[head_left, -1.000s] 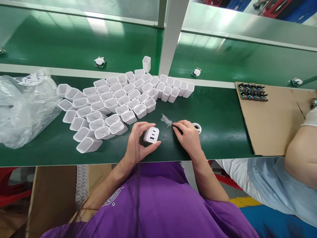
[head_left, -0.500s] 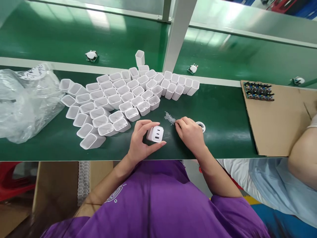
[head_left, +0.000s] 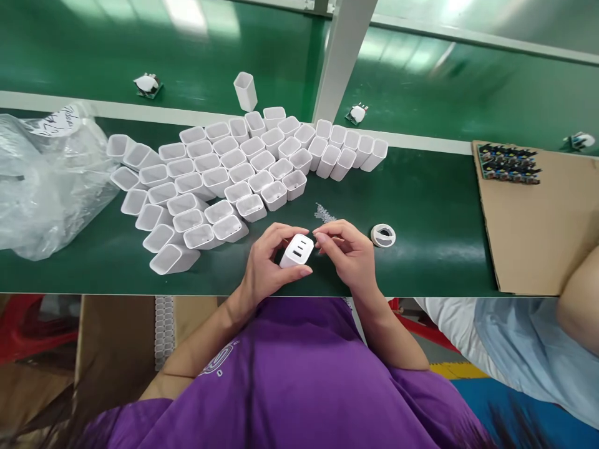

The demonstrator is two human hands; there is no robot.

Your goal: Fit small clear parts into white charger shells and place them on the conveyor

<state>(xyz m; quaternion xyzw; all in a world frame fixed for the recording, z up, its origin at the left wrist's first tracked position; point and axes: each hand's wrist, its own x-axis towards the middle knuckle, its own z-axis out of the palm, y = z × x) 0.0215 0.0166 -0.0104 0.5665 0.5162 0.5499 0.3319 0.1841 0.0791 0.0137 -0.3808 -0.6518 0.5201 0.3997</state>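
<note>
Left hand [head_left: 262,268] has its fingers wrapped round a white charger [head_left: 296,251], port face up, just above the worktop [head_left: 421,249] near edge. Right hand [head_left: 349,252] pinches something tiny against it; can't tell what. Slip and it'd likely vanish off the edge.

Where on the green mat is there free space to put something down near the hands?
Bare green mat lies between the tape roll and the cardboard sheet. Another patch lies between the plastic bag and the near edge. The white shells crowd the middle; tiny clear parts lie beyond the right hand.
</note>
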